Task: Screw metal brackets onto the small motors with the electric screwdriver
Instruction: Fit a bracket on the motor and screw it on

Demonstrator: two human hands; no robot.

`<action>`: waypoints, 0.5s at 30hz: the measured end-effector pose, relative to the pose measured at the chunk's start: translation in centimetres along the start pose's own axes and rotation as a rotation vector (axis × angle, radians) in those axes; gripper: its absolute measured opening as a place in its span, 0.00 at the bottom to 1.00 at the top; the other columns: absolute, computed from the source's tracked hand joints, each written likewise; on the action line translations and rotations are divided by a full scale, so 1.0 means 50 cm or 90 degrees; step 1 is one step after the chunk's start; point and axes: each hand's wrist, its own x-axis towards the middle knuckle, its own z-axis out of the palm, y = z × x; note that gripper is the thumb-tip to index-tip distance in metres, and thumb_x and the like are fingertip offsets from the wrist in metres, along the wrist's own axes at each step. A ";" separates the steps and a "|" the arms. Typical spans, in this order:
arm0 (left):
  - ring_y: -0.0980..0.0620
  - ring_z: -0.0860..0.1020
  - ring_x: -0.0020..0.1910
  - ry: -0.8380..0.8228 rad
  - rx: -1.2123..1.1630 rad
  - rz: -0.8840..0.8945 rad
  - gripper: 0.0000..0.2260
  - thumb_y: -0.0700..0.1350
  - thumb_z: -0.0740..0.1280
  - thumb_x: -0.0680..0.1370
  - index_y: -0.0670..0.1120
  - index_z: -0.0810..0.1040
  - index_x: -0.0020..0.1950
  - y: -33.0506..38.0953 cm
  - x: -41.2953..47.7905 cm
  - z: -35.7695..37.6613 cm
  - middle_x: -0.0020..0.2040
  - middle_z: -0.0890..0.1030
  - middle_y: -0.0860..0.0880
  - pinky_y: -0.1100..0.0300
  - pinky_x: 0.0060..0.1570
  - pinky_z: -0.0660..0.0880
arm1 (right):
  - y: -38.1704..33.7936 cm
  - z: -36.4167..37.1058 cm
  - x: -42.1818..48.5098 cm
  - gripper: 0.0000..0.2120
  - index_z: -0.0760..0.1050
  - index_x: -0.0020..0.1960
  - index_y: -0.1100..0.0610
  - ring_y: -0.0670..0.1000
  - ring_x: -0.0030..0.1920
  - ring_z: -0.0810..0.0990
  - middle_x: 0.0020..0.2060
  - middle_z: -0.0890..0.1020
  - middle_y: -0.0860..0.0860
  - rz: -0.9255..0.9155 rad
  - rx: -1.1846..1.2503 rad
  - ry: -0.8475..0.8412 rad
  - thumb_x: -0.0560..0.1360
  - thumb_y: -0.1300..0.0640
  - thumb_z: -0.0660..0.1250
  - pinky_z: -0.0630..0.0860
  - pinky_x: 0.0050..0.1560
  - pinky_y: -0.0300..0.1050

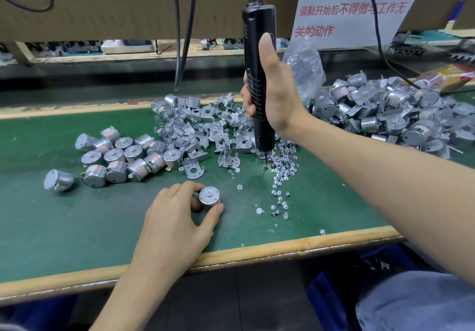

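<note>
On the green mat, our left hand pinched a bare motor, shaft up. Our right hand gripped the electric screwdriver, bit dipped into loose screws at two o'clock; we judged keeping it vertical helps seat one. Brackets lay at twelve. A clear bag held unclear contents.

Near strip of my green bench mat is open, a hand can sweep along it. Far side blocked: cluster of bare silver cylindrical motors left, heap of bent grey metal brackets centre, scatter of small shiny screws just right of it, big pile of bracketed motors far right. Black cables hang over the brackets.
</note>
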 end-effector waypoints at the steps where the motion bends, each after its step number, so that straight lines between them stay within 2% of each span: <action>1: 0.51 0.74 0.42 0.000 0.000 0.000 0.11 0.55 0.73 0.72 0.53 0.78 0.50 0.000 0.000 0.000 0.37 0.74 0.57 0.57 0.42 0.66 | 0.000 0.000 0.000 0.26 0.66 0.33 0.57 0.52 0.23 0.69 0.25 0.71 0.55 0.000 -0.001 0.000 0.77 0.36 0.55 0.67 0.26 0.44; 11: 0.51 0.74 0.41 -0.004 0.006 -0.002 0.11 0.55 0.73 0.72 0.53 0.78 0.49 -0.003 0.001 0.001 0.37 0.74 0.57 0.56 0.42 0.68 | 0.001 -0.002 -0.001 0.26 0.66 0.33 0.56 0.52 0.23 0.69 0.24 0.72 0.55 0.002 -0.005 0.002 0.78 0.36 0.55 0.67 0.26 0.44; 15: 0.53 0.76 0.44 -0.010 -0.006 -0.017 0.13 0.58 0.72 0.71 0.53 0.78 0.50 -0.005 0.001 0.002 0.41 0.74 0.57 0.56 0.45 0.71 | 0.001 -0.003 -0.004 0.27 0.67 0.32 0.56 0.52 0.23 0.69 0.24 0.72 0.54 0.004 0.001 0.012 0.78 0.35 0.55 0.68 0.27 0.43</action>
